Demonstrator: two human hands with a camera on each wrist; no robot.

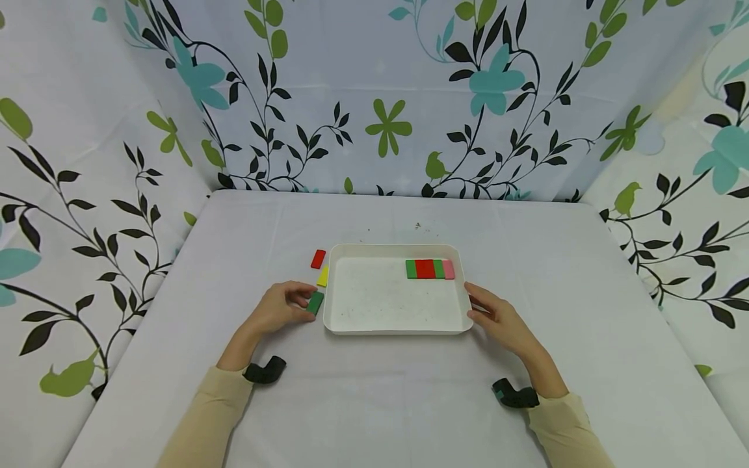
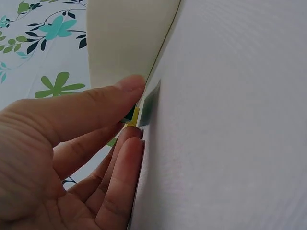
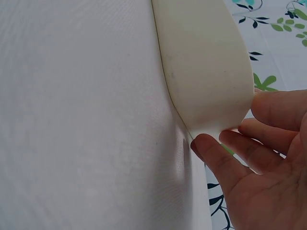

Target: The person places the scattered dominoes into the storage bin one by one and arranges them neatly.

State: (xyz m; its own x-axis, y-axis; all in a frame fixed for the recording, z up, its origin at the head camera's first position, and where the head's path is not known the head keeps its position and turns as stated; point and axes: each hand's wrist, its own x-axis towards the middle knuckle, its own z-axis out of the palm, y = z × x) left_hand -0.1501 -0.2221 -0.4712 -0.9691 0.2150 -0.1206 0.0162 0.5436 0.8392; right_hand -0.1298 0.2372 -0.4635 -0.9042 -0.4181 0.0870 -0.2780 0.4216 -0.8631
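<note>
Left of the white tray (image 1: pixel 374 325), my left hand (image 1: pixel 285 303) pinches a green tile (image 1: pixel 315 303) between thumb and fingers. In the left wrist view, the thumb and index finger mostly hide that green tile (image 2: pixel 129 115), just above the table. A yellow tile (image 1: pixel 323 276) and a red tile (image 1: pixel 318 259) lie just beyond it, beside the tray. Fingers of my right hand (image 1: pixel 494 317) rest against the tray's right side, fairly straight. Inside the tray, at its upper right, green, red and pink tiles (image 1: pixel 425 269) form a row.
A white cloth covers the table (image 1: pixel 374 403). Small dark crumbs (image 1: pixel 418 226) lie behind the tray. Curtains with a leaf print (image 1: pixel 351 97) hang at the back and both sides. Each wrist carries a black camera mount, such as the left one (image 1: pixel 266 370).
</note>
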